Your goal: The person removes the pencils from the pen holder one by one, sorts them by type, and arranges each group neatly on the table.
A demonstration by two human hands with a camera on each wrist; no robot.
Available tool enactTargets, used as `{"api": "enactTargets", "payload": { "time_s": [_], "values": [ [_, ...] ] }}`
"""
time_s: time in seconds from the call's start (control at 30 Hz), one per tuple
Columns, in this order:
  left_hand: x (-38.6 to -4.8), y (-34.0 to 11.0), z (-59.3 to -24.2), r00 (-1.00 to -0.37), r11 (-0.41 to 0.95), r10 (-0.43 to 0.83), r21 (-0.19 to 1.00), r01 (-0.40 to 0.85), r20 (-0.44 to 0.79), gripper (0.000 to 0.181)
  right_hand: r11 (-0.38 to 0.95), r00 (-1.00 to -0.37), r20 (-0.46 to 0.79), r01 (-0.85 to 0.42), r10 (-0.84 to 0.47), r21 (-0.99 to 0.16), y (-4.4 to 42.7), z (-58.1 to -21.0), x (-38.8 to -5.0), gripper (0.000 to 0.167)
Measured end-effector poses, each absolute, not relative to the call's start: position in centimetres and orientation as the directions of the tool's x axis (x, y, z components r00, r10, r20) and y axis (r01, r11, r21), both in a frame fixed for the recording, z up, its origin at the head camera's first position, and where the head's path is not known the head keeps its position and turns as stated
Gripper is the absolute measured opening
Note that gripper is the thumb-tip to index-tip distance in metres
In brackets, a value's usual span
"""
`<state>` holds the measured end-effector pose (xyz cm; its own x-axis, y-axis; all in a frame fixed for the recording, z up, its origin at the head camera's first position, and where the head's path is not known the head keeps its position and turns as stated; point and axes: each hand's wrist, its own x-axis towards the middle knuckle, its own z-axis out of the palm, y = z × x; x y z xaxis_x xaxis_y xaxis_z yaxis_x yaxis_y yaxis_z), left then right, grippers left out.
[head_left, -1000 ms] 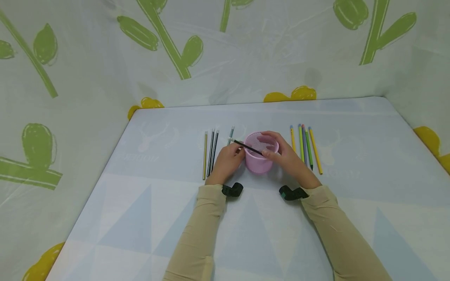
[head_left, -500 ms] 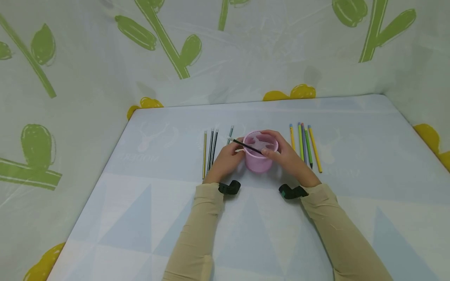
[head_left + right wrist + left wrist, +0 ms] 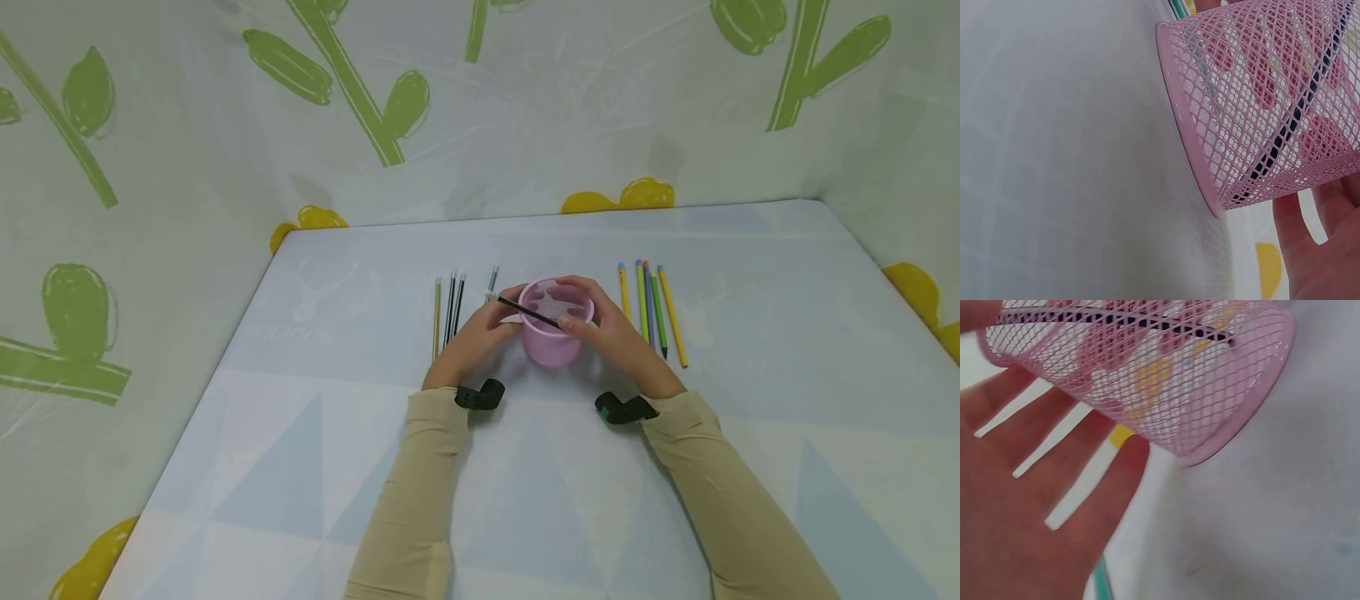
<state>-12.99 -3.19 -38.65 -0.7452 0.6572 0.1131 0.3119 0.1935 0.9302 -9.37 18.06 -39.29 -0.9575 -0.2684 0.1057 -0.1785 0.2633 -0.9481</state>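
A pink mesh pencil cup (image 3: 551, 350) stands between both hands. One black pencil (image 3: 527, 313) with a white end leans in it, its upper end sticking out past the left rim. Through the mesh in the right wrist view, the black pencil (image 3: 1285, 128) slants down to the cup's base ring. My left hand (image 3: 471, 340) holds the cup's left side, fingers reaching round the far side and thumb nearer. On the other side, my right hand (image 3: 618, 337) grips the cup, thumb at the front rim and fingers behind. Some fingertips are visible only through the mesh.
Left of the cup lie a gold pencil (image 3: 437, 312) and two black pencils (image 3: 455, 304). A teal pencil (image 3: 492, 277) lies partly behind the left hand. To the right are several pencils, among them a yellow pencil (image 3: 672, 321) and a green pencil (image 3: 659, 312).
My left hand has shifted a little left at the wrist, and its fingers have spread round the cup's side. The cup, the leaning pencil and my right hand stay almost in place.
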Motion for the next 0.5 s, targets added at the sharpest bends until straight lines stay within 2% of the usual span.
{"api": "enactTargets", "payload": {
  "time_s": [0.13, 0.27, 0.37, 0.5],
  "values": [
    [-13.5, -3.3, -39.4, -0.725, 0.184, 0.688, 0.956, 0.227, 0.039, 0.057, 0.270, -0.958, 0.102, -0.176, -0.268, -0.947, 18.0, -39.2, -9.3, 0.052],
    [-14.0, -2.6, -40.2, -0.796, 0.314, 0.606, 0.920, 0.235, -0.004, 0.056, 0.282, -0.960, 0.097, -0.172, -0.261, -0.944, 18.0, -39.2, -9.3, 0.053],
    [-14.1, -2.0, -40.4, -0.851, 0.380, 0.522, 0.881, 0.283, 0.048, 0.047, 0.278, -0.960, 0.103, -0.177, -0.261, -0.944, 18.0, -39.2, -9.3, 0.053],
    [-14.2, -1.9, -40.4, -0.883, 0.364, 0.439, 0.866, 0.343, 0.165, 0.038, 0.264, -0.956, 0.119, -0.192, -0.270, -0.945, 17.9, -39.2, -9.3, 0.052]
  ]
}}
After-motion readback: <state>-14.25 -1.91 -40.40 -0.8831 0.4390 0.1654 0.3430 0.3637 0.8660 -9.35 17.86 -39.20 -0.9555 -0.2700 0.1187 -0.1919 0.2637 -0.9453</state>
